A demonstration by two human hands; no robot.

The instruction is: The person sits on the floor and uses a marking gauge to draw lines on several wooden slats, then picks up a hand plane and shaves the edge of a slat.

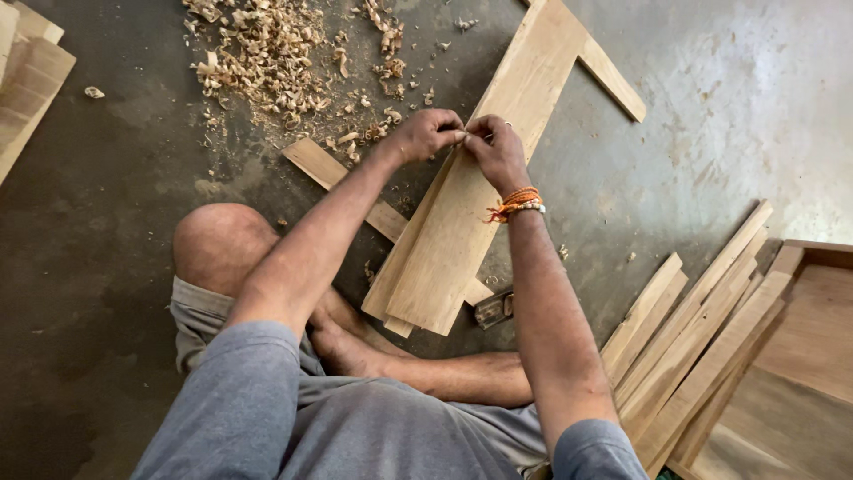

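I sit cross-legged on a dark concrete floor. A long pale wooden plank lies in front of me, stacked on another plank and resting across a narrower strip. My left hand and my right hand meet above the plank's middle, fingertips pinched together on something small that I cannot make out. Orange bracelets circle my right wrist. Both fists are closed and touch each other.
A heap of wood shavings lies at the top left. Several planks are stacked at the right beside a wooden box. More boards sit at the far left. A small metal tool lies by my foot.
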